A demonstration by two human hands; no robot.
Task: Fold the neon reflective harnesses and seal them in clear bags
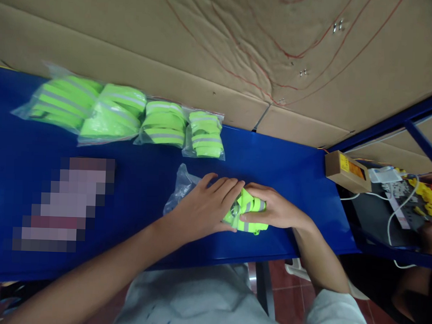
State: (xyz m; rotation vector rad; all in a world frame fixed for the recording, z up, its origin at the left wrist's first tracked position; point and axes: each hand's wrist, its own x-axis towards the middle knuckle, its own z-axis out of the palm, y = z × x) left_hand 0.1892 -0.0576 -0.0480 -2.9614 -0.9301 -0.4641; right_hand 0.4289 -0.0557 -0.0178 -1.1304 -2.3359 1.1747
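Over the blue table, my right hand (276, 206) grips a folded bundle of neon-yellow reflective straps (251, 224), its thumb across the front and its fingers behind. A clear plastic bag (183, 184) spreads out to the left, and its film seems to cover the left part of the bundle. My left hand (209, 204) is closed over the bag and the bundle's left end, fingers together on top and thumb below. What lies under the left palm is hidden. Both hands nearly touch at the bundle.
Several bagged strap bundles (164, 124) stand in a row along the cardboard wall (204, 81). A blurred-out item (66, 199) lies on the blue table (136, 202) at left. At right are a small cardboard box (343, 176), a white cable (391, 220), yellow parts and another person's hand (431, 235).
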